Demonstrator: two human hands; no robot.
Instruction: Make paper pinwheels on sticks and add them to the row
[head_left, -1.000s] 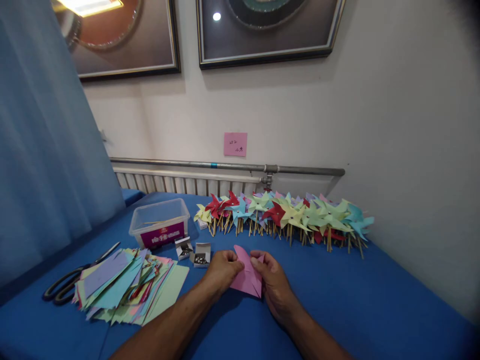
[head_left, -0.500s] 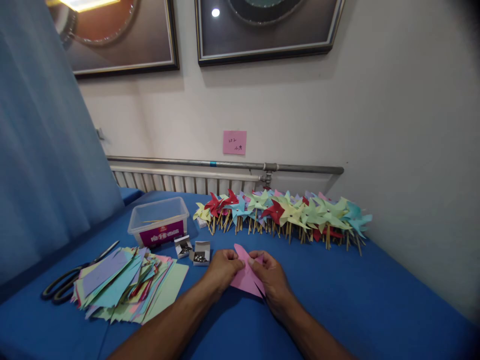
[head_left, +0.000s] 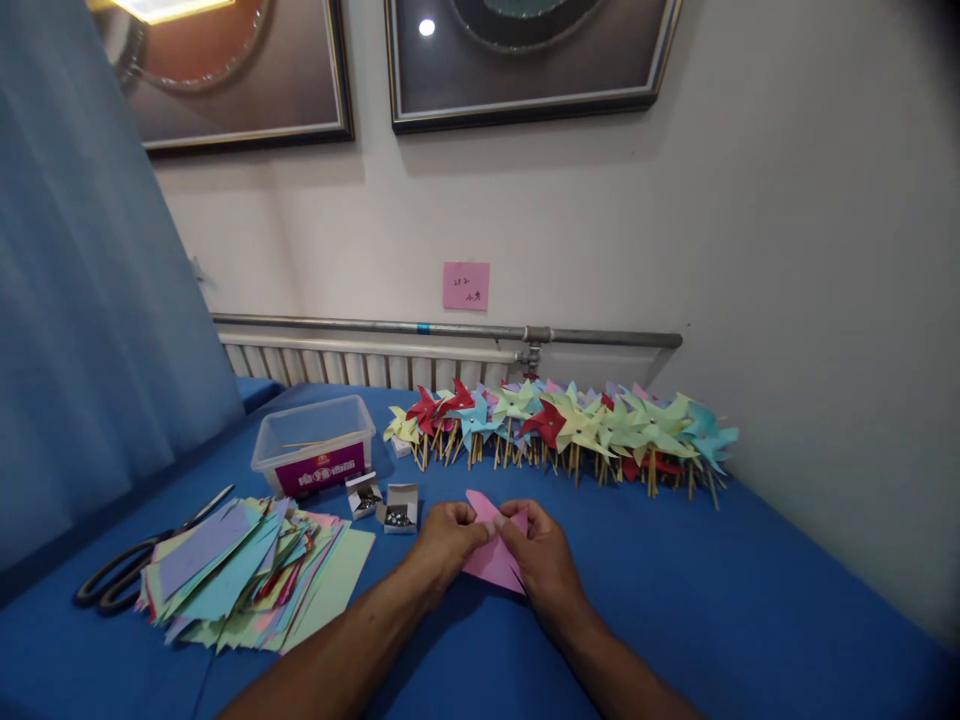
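Both hands on the pink paper (head_left: 495, 556), which sits low over the blue table (head_left: 750, 600), front centre. Left hand (head_left: 444, 545) curled, fingertips pinching the paper's left edge near the top. Right hand (head_left: 541, 556) curled too, thumb and fingers pinching the right edge, palm over the sheet's lower right. One pointed corner sticks up between the two hands.

Containers: clear plastic tub (head_left: 315, 446) with a purple label, back left of the hands; looks like a thin stick or two inside, hard to tell more. Two small open boxes (head_left: 384, 500) between tub and left hand, holding small shiny metal bits, too small to identify.

Around: messy stack of coloured paper sheets (head_left: 247, 570) to the left, well clear of the hands. Black-handled scissors (head_left: 127, 570) at its far left edge, partly under it. Row of finished paper pinwheels (head_left: 562, 425) on wooden sticks lying along the wall behind the hands. Pink note (head_left: 466, 285) stuck to the wall above a pipe (head_left: 450, 329). Blue curtain (head_left: 90, 300) on the left. Nothing lies between the hands and the boxes.
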